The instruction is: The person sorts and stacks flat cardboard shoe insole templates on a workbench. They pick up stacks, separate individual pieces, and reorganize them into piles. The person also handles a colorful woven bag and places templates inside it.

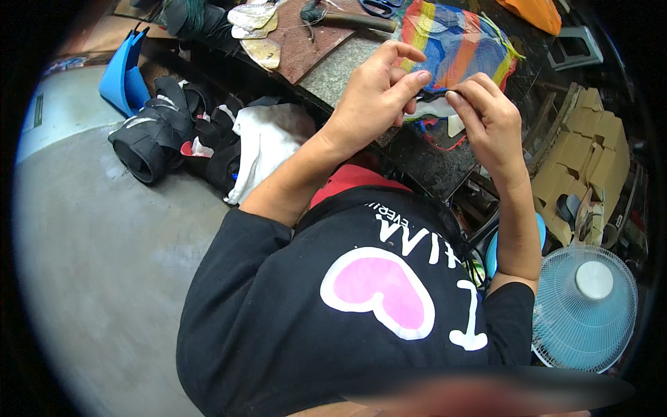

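Both of my hands are raised over the near edge of the dark worktable [434,163]. My left hand [372,97] is curled, its thumb and index finger reaching to the right and its other fingers folded behind the thumb. A short gap away, my right hand [492,117] pinches thumb against fingertips. Whatever either hand holds is too fine or hidden to make out. Just beyond them lies a multicoloured mesh bag [455,45] with blue, yellow and orange stripes. Below the hands, a whitish piece [436,107] and some red strips [445,144] rest on the table.
A hammer [347,19] lies across a reddish board [306,45], near pale sole-shaped pieces [260,48] and blue-handled scissors [380,7]. Black and white cloth pieces [163,128] are heaped at left. Flattened cardboard [580,153] and a fan [583,306] stand at right.
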Motion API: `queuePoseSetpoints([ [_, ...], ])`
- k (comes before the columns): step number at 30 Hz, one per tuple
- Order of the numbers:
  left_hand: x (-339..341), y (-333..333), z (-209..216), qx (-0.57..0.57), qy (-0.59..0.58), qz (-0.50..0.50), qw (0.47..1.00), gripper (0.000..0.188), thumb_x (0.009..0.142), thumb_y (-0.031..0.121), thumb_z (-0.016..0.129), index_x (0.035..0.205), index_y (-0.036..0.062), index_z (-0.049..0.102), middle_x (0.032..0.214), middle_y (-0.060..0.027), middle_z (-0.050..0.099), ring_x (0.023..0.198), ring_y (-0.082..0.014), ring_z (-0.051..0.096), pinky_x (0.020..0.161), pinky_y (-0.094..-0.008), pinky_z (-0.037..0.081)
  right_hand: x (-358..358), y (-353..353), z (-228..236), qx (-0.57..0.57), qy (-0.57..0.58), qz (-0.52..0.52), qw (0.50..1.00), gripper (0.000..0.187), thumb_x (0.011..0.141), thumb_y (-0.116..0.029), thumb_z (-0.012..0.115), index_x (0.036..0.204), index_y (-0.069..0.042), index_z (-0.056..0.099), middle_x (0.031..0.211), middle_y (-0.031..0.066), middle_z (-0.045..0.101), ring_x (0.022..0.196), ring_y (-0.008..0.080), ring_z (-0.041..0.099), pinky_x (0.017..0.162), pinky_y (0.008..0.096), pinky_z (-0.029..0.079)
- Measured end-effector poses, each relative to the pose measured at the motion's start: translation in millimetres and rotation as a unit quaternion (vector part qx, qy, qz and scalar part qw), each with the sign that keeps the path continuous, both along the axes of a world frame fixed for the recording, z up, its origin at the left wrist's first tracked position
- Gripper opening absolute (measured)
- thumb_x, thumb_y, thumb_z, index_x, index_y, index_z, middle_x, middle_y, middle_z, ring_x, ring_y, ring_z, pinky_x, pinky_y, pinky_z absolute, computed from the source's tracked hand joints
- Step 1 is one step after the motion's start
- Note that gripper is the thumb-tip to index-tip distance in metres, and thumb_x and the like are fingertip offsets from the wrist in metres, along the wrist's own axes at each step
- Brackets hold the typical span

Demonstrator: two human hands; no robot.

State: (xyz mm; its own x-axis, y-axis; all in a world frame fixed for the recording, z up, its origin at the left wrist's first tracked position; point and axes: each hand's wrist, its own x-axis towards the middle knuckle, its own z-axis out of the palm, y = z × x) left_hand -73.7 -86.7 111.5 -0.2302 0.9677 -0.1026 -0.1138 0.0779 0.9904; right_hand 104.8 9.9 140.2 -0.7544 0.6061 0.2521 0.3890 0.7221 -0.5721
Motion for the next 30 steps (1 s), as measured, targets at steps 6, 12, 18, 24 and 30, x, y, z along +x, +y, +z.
queuePoseSetpoints([
  [6, 2.1, -2.2, 5.3, 0.041, 0.080, -0.008, 0.996, 0.020, 0.100, 0.018, 0.056, 0.117, 0.0063, 0.061, 0.082, 0.0019, 0.058, 0.063, -0.0011, 0.049, 0.053, -0.0158, 0.038, 1.9, 0.9, 0.5, -0.005, 0.016, -0.006, 1.000, 0.014, 0.087, -0.019, 0.071, 0.093, -0.007, 0.071, 0.086, 0.0062, 0.063, 0.071, 0.0236, 0.067, 0.064, 0.0319, 0.052],
  [12, 4.2, -5.6, 10.1, 0.047, 0.064, 0.021, 0.997, 0.015, 0.092, 0.011, 0.066, 0.103, 0.0010, 0.064, 0.082, -0.0073, 0.066, 0.073, -0.0103, 0.060, 0.066, -0.0255, 0.049, 7.1, -4.3, 3.3, 0.057, -0.004, 0.007, 0.998, 0.014, 0.086, -0.021, 0.072, 0.092, -0.009, 0.070, 0.087, 0.0051, 0.063, 0.070, 0.0240, 0.067, 0.062, 0.0333, 0.053],
  [18, 2.5, -0.8, 3.4, 0.201, 0.305, 0.041, 0.930, 0.015, 0.085, 0.012, 0.073, 0.091, 0.0012, 0.066, 0.081, -0.0135, 0.067, 0.071, -0.0251, 0.066, 0.065, -0.0335, 0.052, 8.4, -2.6, -1.0, 0.034, 0.001, 0.009, 0.999, 0.012, 0.088, -0.021, 0.070, 0.092, -0.009, 0.069, 0.088, 0.0047, 0.063, 0.073, 0.0257, 0.067, 0.064, 0.0341, 0.053],
  [24, -25.5, -4.0, -10.2, 0.197, 0.386, 0.042, 0.900, 0.014, 0.083, 0.012, 0.074, 0.087, 0.0017, 0.065, 0.080, -0.0126, 0.065, 0.070, -0.0305, 0.063, 0.063, -0.0358, 0.051, 26.0, 2.0, 4.7, -0.015, 0.037, -0.007, 0.999, 0.009, 0.089, -0.013, 0.068, 0.093, -0.005, 0.070, 0.087, 0.0069, 0.063, 0.074, 0.0236, 0.066, 0.066, 0.0321, 0.052],
  [30, -57.4, -12.9, -32.8, 0.149, 0.501, 0.071, 0.849, 0.016, 0.079, 0.014, 0.077, 0.084, 0.0047, 0.065, 0.085, -0.0087, 0.065, 0.082, -0.0287, 0.059, 0.075, -0.0380, 0.049, 59.5, 17.9, 2.4, -0.075, 0.057, -0.059, 0.994, 0.010, 0.092, -0.009, 0.065, 0.094, 0.000, 0.068, 0.085, 0.0071, 0.061, 0.075, 0.0175, 0.060, 0.068, 0.0278, 0.048],
])
